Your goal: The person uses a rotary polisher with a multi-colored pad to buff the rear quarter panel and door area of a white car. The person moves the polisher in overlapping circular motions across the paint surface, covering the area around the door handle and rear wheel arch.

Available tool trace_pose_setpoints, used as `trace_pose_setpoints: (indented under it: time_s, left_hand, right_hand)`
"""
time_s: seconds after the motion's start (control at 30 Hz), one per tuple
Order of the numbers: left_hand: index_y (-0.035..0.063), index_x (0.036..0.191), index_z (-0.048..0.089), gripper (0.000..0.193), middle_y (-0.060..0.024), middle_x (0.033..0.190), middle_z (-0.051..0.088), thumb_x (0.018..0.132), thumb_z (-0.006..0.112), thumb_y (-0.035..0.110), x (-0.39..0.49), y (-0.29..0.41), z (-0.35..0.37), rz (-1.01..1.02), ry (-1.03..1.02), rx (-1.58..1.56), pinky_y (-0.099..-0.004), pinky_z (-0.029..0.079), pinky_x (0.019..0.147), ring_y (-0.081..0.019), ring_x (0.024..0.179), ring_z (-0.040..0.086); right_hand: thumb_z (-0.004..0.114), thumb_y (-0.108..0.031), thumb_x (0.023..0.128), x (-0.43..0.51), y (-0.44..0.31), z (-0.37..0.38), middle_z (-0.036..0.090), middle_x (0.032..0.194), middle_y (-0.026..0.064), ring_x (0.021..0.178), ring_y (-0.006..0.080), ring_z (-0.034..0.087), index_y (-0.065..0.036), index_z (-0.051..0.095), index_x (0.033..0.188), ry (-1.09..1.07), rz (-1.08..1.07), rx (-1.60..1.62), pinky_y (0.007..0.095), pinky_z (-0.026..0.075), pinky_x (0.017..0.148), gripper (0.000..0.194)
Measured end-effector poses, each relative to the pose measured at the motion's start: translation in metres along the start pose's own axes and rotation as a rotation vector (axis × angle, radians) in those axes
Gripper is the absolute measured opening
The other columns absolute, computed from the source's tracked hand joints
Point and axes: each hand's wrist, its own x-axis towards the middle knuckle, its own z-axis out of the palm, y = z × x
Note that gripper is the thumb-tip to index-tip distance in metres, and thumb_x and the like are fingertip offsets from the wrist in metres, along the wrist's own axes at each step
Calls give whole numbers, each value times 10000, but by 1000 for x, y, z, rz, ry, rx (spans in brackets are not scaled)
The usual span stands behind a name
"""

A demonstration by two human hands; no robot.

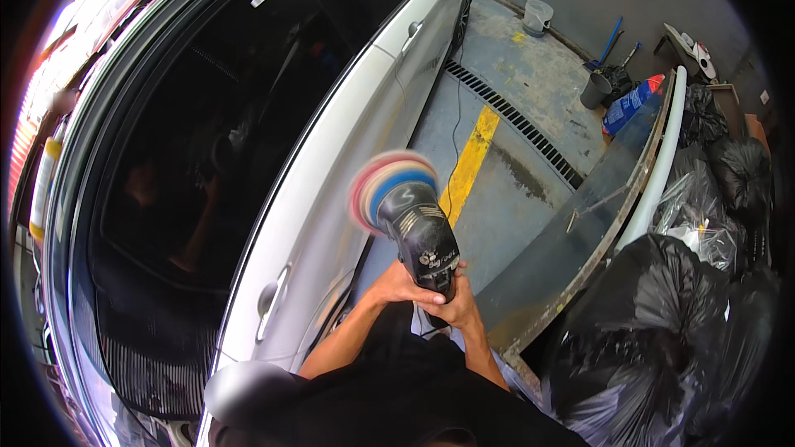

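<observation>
In both hands I hold a black electric polisher (428, 242), its body marked BigFoot. My left hand (400, 285) wraps the body from the left, with the thumb laid across its rear. My right hand (458, 301) grips the rear end from the right. A round polishing pad (363, 189) in red, cream and blue layers sits at the tool's head, its rim blurred. The pad faces the white car door (348, 143); whether it touches the paint I cannot tell. A door handle (272, 304) lies left of my left forearm.
A dark car window (205, 124) fills the left side. A thin cable (455, 136) runs over the floor near a drain grate (515, 124) and yellow line (475, 161). On the right stand a large panel (559, 248) and black rubbish bags (646, 316). Buckets (538, 17) stand farther off.
</observation>
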Motion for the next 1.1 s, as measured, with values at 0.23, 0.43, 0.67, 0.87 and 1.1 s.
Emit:
trace_pose_setpoints:
  time_s: [0.23, 0.43, 0.67, 0.87, 1.1]
  left_hand:
    - [39, 1309, 638, 651, -115, 1192, 710, 756, 962, 156, 119, 12, -51, 33, -89, -3, -480, 472, 1153, -269, 1194, 668]
    - [21, 1291, 615, 621, -113, 1181, 683, 774, 939, 135, 217, 69, -123, 101, -227, 142, -495, 515, 1110, -281, 1192, 667]
    - [74, 1290, 482, 703, -121, 1151, 643, 761, 945, 46, 245, 81, -160, 227, -141, 0, -516, 525, 1087, -299, 1202, 662]
    - [77, 1327, 532, 703, -92, 1208, 658, 764, 948, 13, 232, 62, -157, 96, -18, -47, -464, 528, 1089, -258, 1228, 661]
    - [54, 1321, 629, 655, -86, 1240, 707, 776, 981, 142, 261, 47, -160, 149, 161, 194, -398, 543, 1066, -223, 1210, 684]
  right_hand:
    - [1009, -240, 660, 103, -12, -56, 646, 1278, 86, 1230, 221, 615, -4, 612, 1332, 42, 44, -1, 396, 490, 1086, 815]
    - [1077, -257, 644, 171, 21, -93, 584, 1530, 138, 1420, 200, 535, 16, 452, 1574, 88, 135, -67, 394, 421, 1198, 1153]
    - [861, -105, 880, 207, 145, -132, 775, 1268, 160, 1195, 255, 720, -7, 724, 1312, 234, 233, -370, 399, 536, 1045, 463]
    - [802, -56, 865, 217, 181, -196, 734, 1223, 157, 1180, 340, 693, -15, 727, 1291, 83, 576, -625, 422, 546, 1028, 435]
    - [660, -184, 1054, 300, 141, -264, 595, 1538, 250, 1418, 391, 575, 13, 563, 1514, 29, 476, -745, 459, 464, 1168, 509]
